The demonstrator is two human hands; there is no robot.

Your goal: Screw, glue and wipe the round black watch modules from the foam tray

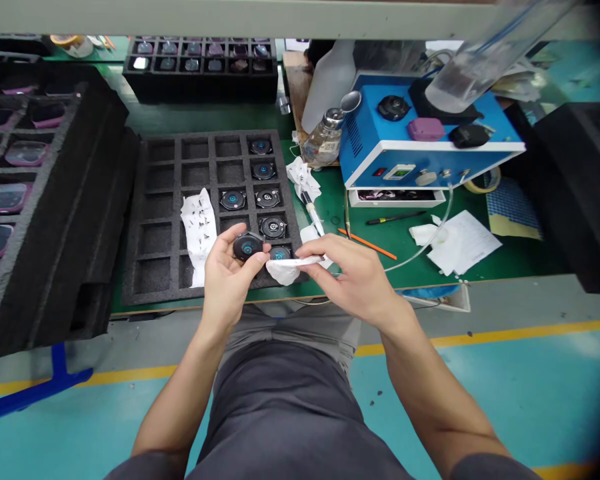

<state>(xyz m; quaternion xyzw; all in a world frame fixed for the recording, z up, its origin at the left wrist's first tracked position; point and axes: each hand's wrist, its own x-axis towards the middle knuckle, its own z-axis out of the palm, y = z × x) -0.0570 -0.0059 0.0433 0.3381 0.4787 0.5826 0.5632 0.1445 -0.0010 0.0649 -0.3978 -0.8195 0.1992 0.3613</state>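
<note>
Currently, left hand [229, 272] pinching round black disc-like device [248, 247]; right hand [347, 273] clamped on crumpled white tissue [284, 270], both above dark grey foam compartment tray [156, 227].

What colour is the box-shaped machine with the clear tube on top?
Blue, with a white-edged front; it shows in the head view.

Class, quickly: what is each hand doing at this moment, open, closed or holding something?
Left hand: closed on a round black watch-like part.
Right hand: closed, fingers pinching a white cloth or tissue.
</note>
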